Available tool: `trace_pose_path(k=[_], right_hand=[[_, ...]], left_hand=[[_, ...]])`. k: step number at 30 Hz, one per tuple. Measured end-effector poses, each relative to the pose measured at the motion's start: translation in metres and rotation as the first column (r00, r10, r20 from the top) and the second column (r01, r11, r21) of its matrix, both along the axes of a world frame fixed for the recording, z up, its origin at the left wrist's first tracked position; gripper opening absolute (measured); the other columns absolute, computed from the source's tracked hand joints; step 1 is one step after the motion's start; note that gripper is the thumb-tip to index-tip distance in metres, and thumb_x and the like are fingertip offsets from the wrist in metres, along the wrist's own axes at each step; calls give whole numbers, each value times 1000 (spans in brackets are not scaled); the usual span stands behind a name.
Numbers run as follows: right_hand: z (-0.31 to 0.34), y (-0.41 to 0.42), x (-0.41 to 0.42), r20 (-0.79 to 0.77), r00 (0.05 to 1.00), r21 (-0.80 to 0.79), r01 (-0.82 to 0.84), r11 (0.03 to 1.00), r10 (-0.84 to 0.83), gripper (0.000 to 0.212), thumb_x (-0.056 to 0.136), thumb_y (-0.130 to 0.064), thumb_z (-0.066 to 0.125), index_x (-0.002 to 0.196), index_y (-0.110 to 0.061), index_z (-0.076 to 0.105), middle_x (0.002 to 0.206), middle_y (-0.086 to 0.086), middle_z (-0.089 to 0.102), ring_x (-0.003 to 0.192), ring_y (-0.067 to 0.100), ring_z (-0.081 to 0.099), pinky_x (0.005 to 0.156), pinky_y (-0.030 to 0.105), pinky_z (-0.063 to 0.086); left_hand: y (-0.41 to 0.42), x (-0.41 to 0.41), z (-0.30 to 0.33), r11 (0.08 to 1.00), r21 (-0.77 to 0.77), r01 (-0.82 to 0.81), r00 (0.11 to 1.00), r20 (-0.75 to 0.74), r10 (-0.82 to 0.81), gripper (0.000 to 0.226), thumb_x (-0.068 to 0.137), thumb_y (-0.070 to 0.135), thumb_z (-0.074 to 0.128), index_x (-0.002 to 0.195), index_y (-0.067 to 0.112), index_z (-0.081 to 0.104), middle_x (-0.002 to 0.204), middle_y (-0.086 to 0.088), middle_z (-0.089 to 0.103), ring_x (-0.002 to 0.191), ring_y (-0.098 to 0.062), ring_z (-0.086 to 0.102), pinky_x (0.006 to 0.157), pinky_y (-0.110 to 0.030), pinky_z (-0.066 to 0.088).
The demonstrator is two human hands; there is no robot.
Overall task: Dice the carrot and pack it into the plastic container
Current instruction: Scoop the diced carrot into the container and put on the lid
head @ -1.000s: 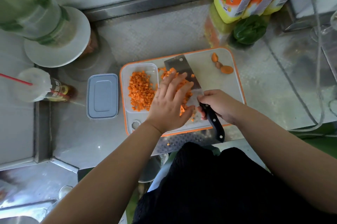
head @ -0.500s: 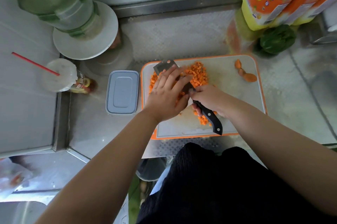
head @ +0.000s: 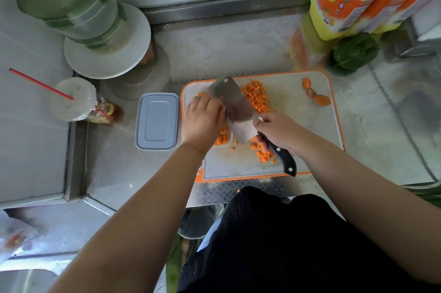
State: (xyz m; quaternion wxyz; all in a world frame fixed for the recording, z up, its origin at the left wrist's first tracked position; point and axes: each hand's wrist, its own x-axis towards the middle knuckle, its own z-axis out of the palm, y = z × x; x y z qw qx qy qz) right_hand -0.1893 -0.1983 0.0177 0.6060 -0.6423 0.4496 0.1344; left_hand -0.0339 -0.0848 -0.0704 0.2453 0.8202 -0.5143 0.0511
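Shiny metal covers the worktop (head: pixel 114 173), and an orange-edged cutting board (head: pixel 298 156) lies on it. The right hand (head: pixel 278 131) grips the black handle of a big cleaver (head: pixel 235 109), fingers wrapped tight round it. The left hand (head: pixel 202 121) sits against the flat blade with its fingers bent over it. I cannot tell if it grips anything.

A second ago the blade lay flat under a heap of carrot bits, beside the clear plastic container (head: pixel 224 143). Now the blade is lifted and tipped over the container, and most of the box is hidden under the hand and the blade. So a load of carrot is likely being pushed off into the box.

Some carrot cubes (head: pixel 256 98) wait in a pile behind the blade, and a few loose cubes (head: pixel 263 155) lie near the handle. These need scooping too. Three carrot ends (head: pixel 316 96) sit at the far corner. The grey lid (head: pixel 157 121) waits just left of the board.
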Motion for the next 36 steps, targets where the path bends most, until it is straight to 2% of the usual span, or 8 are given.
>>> trace_pose_path(k=[3,8,14,17,21,23,26,36], right_hand=[[2,-3,-8,15,1000,-82,-14,997,15,26,101,-26,41,82,-9,48,65,7,59,54,23,51,58,35,44],[5,-1,-12,5,995,-162,-98,982,100,26,101,-25,40,82,-8,45,65,5,60,45,18,49,42,21,38],[6,-4,-23,21,997,-165,-67,984,71,27,101,-26,39,81,-10,48,68,6,60,47,16,50,53,28,45],[-1,-20,-40,9,1000,-310,-6,951,9,31,100,-32,40,84,-9,52,70,6,63,53,20,54,64,36,50],[-15,-52,-60,-1,1000,-598,-13,801,16,21,99,-23,46,90,-5,54,88,13,61,78,35,58,61,35,37],[-25,-67,-60,-12,995,-625,-85,776,99,23,99,-15,44,117,-9,58,91,6,56,94,35,58,63,28,32],[-44,-81,-55,-113,971,-667,-231,709,211,42,100,-17,42,142,-24,44,130,22,47,111,38,52,85,32,40],[-67,-93,-56,-152,941,-720,-316,618,303,41,99,-16,45,138,-26,49,112,17,44,96,34,48,78,35,42]], left_hand=[[7,1,1,984,59,-168,985,38,166,18,89,21,52,91,9,66,87,-10,65,84,-36,59,77,-41,42],[11,-26,18,971,142,-194,974,143,174,58,84,13,40,141,17,52,135,-9,56,121,-36,47,104,-49,40],[17,-31,14,918,348,-191,981,37,190,61,85,17,26,141,6,48,153,-13,39,145,-37,26,118,-52,19],[16,-32,14,950,220,-223,974,12,226,36,93,14,50,125,7,63,142,-13,52,136,-37,40,113,-53,32],[-6,-44,25,986,-70,-149,988,15,151,36,93,14,48,123,6,66,125,-11,64,121,-33,55,112,-48,33],[-20,-60,29,988,-110,-111,993,-42,107,44,90,9,47,131,2,59,130,-13,62,124,-32,54,114,-48,31],[-39,-89,26,993,-101,-61,987,-154,45,47,93,11,45,138,-1,51,141,-14,53,134,-31,46,117,-46,29],[-48,-125,12,970,94,-222,805,-544,237,65,97,40,26,151,3,31,157,-11,30,147,-20,20,117,-15,3]])
